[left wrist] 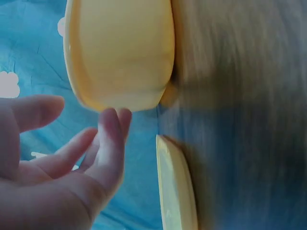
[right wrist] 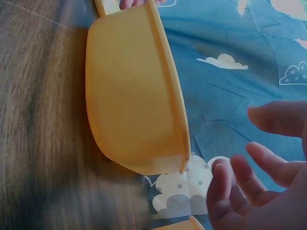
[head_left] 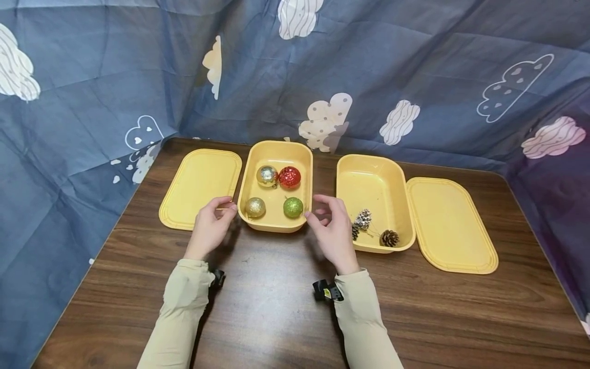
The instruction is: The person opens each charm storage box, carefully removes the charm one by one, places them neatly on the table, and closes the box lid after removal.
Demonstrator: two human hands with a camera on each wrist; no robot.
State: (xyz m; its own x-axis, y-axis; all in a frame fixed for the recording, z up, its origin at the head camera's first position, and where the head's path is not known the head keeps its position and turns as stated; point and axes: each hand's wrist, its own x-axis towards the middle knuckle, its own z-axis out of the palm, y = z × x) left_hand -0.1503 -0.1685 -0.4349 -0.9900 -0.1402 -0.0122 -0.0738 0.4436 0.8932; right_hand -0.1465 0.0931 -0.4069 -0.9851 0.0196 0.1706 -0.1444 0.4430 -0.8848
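A yellow plastic box point(head_left: 275, 228) holds a red ornament ball point(head_left: 289, 177), a shiny gold one point(head_left: 267, 176), a glittery gold one point(head_left: 255, 207) and a green one point(head_left: 293, 207). At its left side is my left hand point(head_left: 213, 225), thumb and fingers apart; in the left wrist view the fingertips point(left wrist: 111, 117) overlap the box's corner, and I cannot tell whether they touch. My right hand point(head_left: 334, 230) hovers by the right side, its fingers loosely bent with nothing between them. In the right wrist view a gap shows between that hand and the box wall point(right wrist: 132, 91).
To the right stands a second yellow box point(head_left: 369, 179) with a brown pine cone point(head_left: 389, 238) and white-tipped ones point(head_left: 363, 219), partly behind my right hand. Flat yellow lids lie at far left point(head_left: 203, 187) and far right point(head_left: 451, 225). A blue cloud-print cloth point(head_left: 258, 77) hangs behind the wooden table point(head_left: 272, 318).
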